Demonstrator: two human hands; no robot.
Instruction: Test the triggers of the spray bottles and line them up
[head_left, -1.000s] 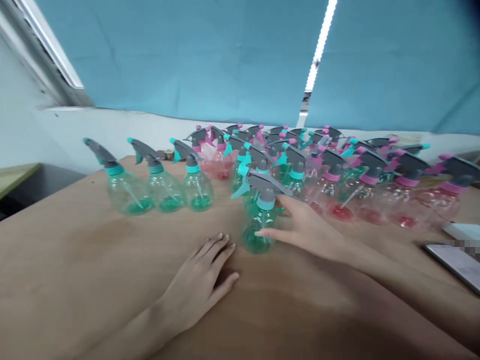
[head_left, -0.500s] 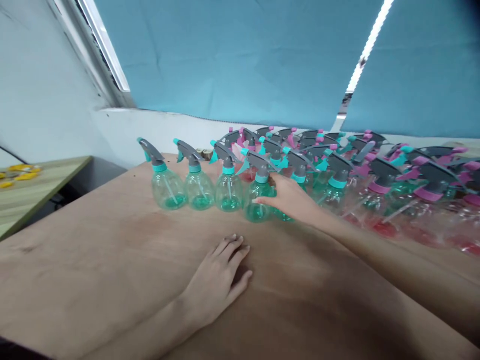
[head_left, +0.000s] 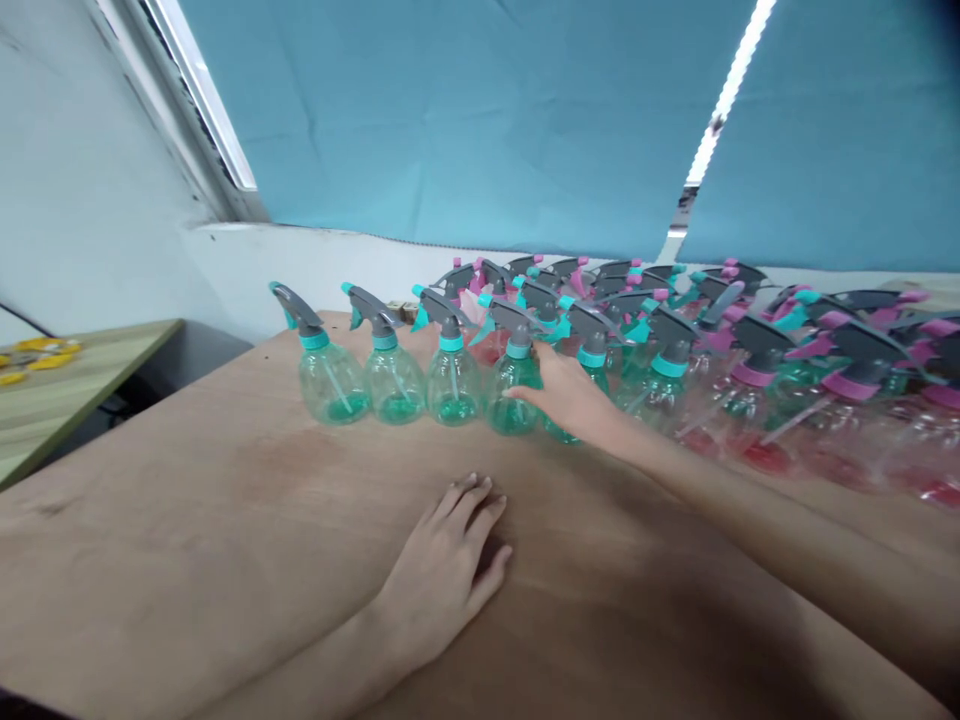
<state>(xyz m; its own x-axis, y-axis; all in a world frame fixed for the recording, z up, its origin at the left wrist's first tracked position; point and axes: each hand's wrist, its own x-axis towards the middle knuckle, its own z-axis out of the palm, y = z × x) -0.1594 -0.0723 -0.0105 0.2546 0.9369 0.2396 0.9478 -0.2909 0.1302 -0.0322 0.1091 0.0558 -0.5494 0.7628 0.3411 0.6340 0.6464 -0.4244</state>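
My right hand (head_left: 574, 395) grips a green spray bottle (head_left: 512, 400) by its round body, thumb across the front and fingers behind it. This bottle stands upright on the wooden table (head_left: 300, 560), with a grey trigger head and a turquoise collar. To its left, three similar green spray bottles stand in a row, the nearest of them a clear green spray bottle (head_left: 453, 385). Another green spray bottle (head_left: 592, 375) is partly hidden behind my right hand. Palm down on the tabletop, my left hand (head_left: 442, 560) lies with its fingers loosely spread and holds nothing.
Many pink and green spray bottles crowd the right side, with a pink-collared spray bottle (head_left: 757, 400) in front. A blue sheet (head_left: 480, 130) hangs behind. At far left stands a second table (head_left: 105, 370) bearing yellow pieces (head_left: 41, 355).
The gripped bottle has moved slightly left and back, closer in line with the row. My left hand stays flat on the table. The view has shifted a little.
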